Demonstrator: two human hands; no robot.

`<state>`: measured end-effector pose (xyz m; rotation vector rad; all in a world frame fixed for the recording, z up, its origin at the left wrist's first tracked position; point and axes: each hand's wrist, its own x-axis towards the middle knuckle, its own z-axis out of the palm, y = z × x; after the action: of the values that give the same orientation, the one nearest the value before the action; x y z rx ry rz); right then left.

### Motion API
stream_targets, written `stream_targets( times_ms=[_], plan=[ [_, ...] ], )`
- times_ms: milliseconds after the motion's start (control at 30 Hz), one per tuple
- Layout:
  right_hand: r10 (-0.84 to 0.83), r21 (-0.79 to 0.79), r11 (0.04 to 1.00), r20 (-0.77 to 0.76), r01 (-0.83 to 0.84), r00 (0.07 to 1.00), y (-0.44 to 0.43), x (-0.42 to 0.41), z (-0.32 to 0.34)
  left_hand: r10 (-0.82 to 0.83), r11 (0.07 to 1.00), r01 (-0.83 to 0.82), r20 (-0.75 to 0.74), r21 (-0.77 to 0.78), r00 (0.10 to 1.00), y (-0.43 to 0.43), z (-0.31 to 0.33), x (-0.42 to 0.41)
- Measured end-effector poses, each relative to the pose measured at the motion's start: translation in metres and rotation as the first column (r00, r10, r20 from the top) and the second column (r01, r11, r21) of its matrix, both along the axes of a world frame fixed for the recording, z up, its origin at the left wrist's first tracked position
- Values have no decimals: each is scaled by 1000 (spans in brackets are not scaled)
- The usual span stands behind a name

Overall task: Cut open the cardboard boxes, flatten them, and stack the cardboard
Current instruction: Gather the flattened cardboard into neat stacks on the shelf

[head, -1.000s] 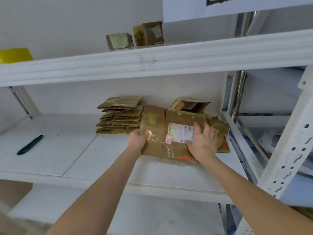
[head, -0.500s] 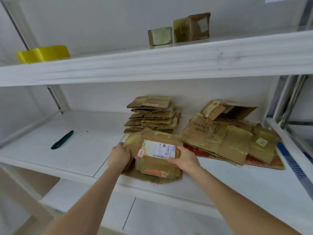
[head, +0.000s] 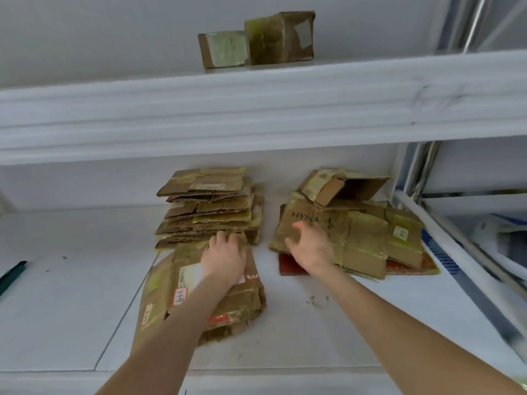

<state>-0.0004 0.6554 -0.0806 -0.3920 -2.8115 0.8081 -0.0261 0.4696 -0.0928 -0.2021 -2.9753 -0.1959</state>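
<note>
A flattened cardboard piece (head: 242, 297) with a white label and red stickers lies on the white shelf (head: 71, 295), in front of a neat stack of flattened cardboard (head: 208, 206). My left hand (head: 225, 255) rests flat on this piece, fingers spread toward the stack. To the right lies a looser pile of flattened cardboard (head: 370, 238) printed "HYNA". My right hand (head: 310, 243) hovers at the left end of that pile with fingers loosely curled, holding nothing. A half-open box (head: 348, 186) sits on the back of the right pile.
Two uncut small boxes (head: 256, 41) stand on the upper shelf (head: 256, 109). A dark green cutter (head: 11, 275) lies at the far left of the shelf. A metal rack upright (head: 422, 172) and cluttered shelving stand on the right. Cardboard crumbs lie near the front.
Both hands set the labelled piece down flat. The left hand now presses on it. The right hand let go and moved right to the "HYNA" pile. The view tilted and moved closer.
</note>
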Motion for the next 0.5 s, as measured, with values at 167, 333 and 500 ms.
stream_targets(
  times_ms=[167, 333, 500],
  plan=[
    [-126, -108, 987, -35, 121, 991, 71, -4, 12, -159, 899, 112, 77, 424, 984, 96, 24, -26],
    [-173, 113, 973, -221, 201, 960, 125, -18, 30, -200, 707, -25, 234, 707, 951, 168, 38, -53],
    [-15, 429, 902, -81, 48, 997, 167, -50, 48, -203, 308, -325, 395, 894, 896, 201, 32, -76]
  ],
)
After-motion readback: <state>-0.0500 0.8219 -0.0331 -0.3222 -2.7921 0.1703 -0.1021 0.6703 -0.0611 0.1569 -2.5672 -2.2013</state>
